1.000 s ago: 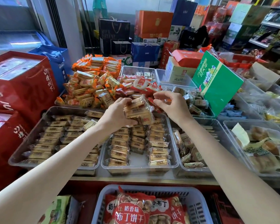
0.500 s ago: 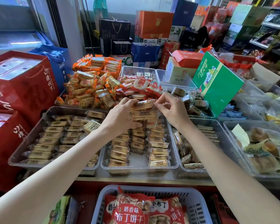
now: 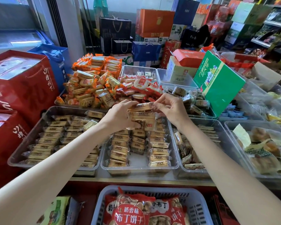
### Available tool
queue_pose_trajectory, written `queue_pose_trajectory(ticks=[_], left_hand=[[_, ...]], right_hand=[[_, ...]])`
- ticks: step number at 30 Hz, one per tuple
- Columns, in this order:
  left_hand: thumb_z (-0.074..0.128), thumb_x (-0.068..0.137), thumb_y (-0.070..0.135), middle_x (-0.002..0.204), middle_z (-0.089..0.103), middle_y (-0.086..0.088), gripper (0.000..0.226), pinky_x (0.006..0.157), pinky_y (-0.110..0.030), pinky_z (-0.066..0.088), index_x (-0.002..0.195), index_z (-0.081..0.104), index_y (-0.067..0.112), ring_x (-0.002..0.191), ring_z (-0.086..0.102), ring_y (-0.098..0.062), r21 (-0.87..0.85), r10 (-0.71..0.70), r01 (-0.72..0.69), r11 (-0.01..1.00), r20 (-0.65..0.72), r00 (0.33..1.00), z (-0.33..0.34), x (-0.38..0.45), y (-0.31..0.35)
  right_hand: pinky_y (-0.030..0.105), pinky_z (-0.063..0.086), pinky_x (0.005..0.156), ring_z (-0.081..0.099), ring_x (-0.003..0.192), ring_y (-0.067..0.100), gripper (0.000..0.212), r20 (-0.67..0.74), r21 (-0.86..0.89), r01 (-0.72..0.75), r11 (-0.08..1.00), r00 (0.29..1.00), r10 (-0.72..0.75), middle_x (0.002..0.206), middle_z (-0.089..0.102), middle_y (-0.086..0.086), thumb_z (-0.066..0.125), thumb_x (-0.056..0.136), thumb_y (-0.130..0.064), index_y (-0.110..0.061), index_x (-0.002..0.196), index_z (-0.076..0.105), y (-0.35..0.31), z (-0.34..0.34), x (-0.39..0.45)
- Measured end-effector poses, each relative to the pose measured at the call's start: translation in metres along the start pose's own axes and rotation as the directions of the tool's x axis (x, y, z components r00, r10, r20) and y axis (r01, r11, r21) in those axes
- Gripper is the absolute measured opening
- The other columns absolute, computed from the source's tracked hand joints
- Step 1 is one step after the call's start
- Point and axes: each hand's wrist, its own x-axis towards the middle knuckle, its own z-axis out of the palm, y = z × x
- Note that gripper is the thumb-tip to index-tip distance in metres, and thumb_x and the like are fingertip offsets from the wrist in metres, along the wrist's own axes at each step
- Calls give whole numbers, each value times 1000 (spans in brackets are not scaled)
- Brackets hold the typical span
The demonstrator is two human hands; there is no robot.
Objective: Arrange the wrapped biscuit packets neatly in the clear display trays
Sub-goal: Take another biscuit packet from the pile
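Shop: snack trays (image 3: 173,166), stocked shelves (image 3: 266,30)

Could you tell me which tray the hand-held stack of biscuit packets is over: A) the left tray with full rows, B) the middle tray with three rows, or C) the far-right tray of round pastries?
B: the left hand grips the stack of packets above the middle tray, while the right hand pinches the top packet's wrapper.

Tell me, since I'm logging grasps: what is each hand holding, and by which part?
The left hand grips a stack of biscuit packets from its left side. The right hand pinches the top packet's right wrapper end.
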Motion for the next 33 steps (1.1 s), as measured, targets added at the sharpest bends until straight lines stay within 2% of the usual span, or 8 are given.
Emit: queue_pose_trajectory(ticks=[3,6,8,12,16,25,29,33], left_hand=[[84,67,20,131,51,-2,85,90,-21,41,140,41,19,112,54,-16,-52,-24,25,998,32,999,-2,2,0],[81,68,7,106,65,-1,79,62,-6,47,137,44,17,68,62,7,-338,-101,117,934,65,993,-4,-1,-2],[78,70,2,87,63,8,79,54,-4,45,138,43,16,57,61,12,-426,-128,150,892,82,988,-6,-1,-4],[78,70,2,87,61,10,79,57,-5,47,139,42,17,58,61,12,-448,-116,154,881,110,987,-10,-1,-1],[79,67,4,99,64,4,82,68,-13,51,138,43,21,73,63,2,-467,-105,134,874,88,991,-14,0,-3],[79,69,7,98,67,2,78,72,-14,49,138,45,19,85,64,-7,-541,-121,156,826,100,988,-5,-2,-6],[77,72,5,94,61,9,68,55,-4,46,134,49,16,78,60,-1,-555,-193,181,812,37,980,-6,-4,-13],[78,72,10,113,64,-5,64,72,-18,55,131,52,14,91,65,-15,-627,-255,206,751,12,967,-6,-4,-21]], right_hand=[[31,59,71,66,82,24,12,11,53,-64,997,998,64,87,67,13,61,89,-5,-14,81,60,3,-2,1],[31,57,80,65,91,22,12,122,-11,-79,997,989,79,98,66,8,63,87,-2,-8,98,62,8,-15,5],[26,54,86,66,94,18,19,198,-99,-50,994,978,69,99,66,0,67,84,-4,-13,101,63,8,-19,4],[23,54,83,66,86,17,16,127,-98,-12,995,992,24,88,68,-1,73,78,-8,-18,85,63,7,-15,2],[33,56,82,67,86,21,12,123,145,-148,978,984,131,96,69,17,72,78,-5,-10,85,63,6,-15,3],[22,54,53,66,57,11,12,34,179,-186,966,983,183,69,68,6,60,88,-1,-10,82,56,2,-8,1],[29,58,65,70,70,21,11,126,130,-227,965,969,211,83,71,13,60,90,-4,-12,97,55,3,-16,-2],[27,58,74,70,80,17,17,207,3,-164,986,965,160,91,70,9,68,82,-1,-11,96,64,2,-12,-4]])
